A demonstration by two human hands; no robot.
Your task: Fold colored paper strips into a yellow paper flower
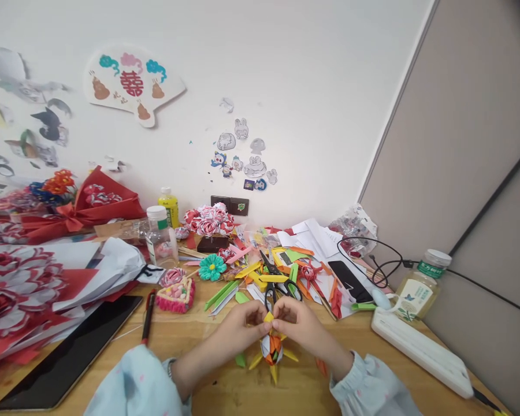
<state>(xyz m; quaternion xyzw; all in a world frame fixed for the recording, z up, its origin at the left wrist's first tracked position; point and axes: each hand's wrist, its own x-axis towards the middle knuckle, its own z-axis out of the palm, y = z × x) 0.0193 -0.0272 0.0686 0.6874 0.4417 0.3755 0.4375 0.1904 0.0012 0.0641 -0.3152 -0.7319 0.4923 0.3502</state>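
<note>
My left hand (241, 327) and my right hand (299, 325) meet over the wooden desk (208, 341), both pinched on a small folded paper piece (272, 349) with yellow points, an orange and white middle and a yellow tip between my fingertips. Black-handled scissors (277, 286) lie just beyond my hands. Loose coloured paper strips (225, 293), yellow, green and orange, are scattered around the scissors. A teal paper flower (212, 267) lies behind them.
A dark tablet (73, 352) and a red pen (147, 316) lie at the left beside red and white paper bouquets (21, 283). A phone (349, 280), a white power strip (420, 349), black cables and bottles (420, 286) occupy the right. Stickers cover the wall.
</note>
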